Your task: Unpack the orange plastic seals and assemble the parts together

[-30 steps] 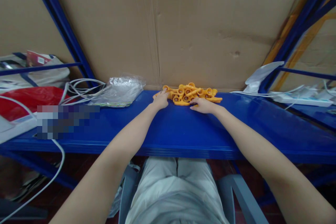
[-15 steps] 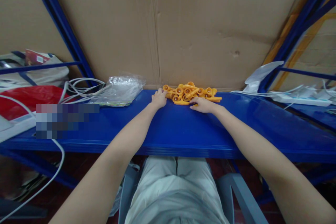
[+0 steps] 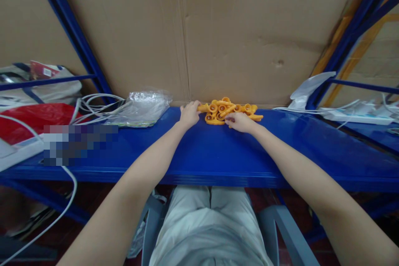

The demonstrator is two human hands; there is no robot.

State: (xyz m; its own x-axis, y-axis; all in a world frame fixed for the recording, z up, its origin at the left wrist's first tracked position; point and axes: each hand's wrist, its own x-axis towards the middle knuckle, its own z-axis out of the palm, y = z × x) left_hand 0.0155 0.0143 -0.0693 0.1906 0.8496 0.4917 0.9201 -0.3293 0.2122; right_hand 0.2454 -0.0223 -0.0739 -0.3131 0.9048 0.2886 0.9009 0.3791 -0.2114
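Note:
A pile of orange-yellow plastic kazoo-shaped pieces (image 3: 222, 110), with round cup-like openings, lies on the blue table (image 3: 215, 153) against the cardboard. At the pile's left end, my left hand (image 3: 190, 114) has its fingers closed around one piece (image 3: 203, 108), which points to the right. My right hand (image 3: 239, 122) rests at the front of the pile, fingers curled and drawn together beside the pieces. What lies under those fingers is mostly hidden.
A clear plastic bag (image 3: 141, 108) and coiled white cables (image 3: 101, 102) lie to the left, near a red bag (image 3: 34, 118). On the right are a white power strip (image 3: 358, 116) and a white sheet (image 3: 308, 90). Blue frame posts (image 3: 67, 25) flank the cardboard wall (image 3: 230, 29).
My left hand has moved slightly right and closed over the leftmost piece, whose round opening no longer faces me. The fingers of my right hand have drawn in a little.

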